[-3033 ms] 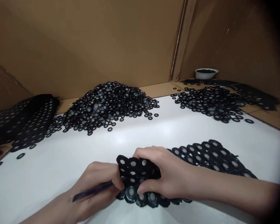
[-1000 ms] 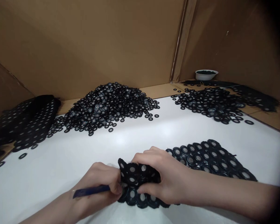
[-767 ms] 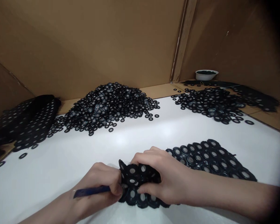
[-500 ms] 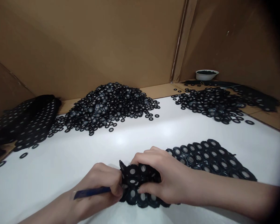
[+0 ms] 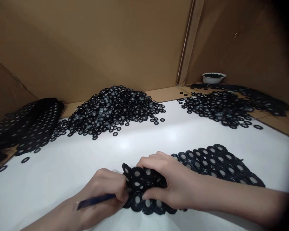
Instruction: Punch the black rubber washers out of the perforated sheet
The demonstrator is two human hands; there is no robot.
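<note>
I report a brown cardboard enclosure (image 5: 86, 48) around a white work surface (image 5: 62, 179). A large heap of loose black rings (image 5: 113, 112) with grey centres lies beyond the hands. Nearest me, a sheet of joined black rings (image 5: 214, 163) lies flat, its near end bunched between the hands, which are together. The right hand (image 5: 168, 183) clamps the fold; the left hand (image 5: 98, 189) pinches its edge and grips a slim dark-blue tool (image 5: 95, 201). I judge the sheet light and floppy, best held at the bunched edge.
</note>
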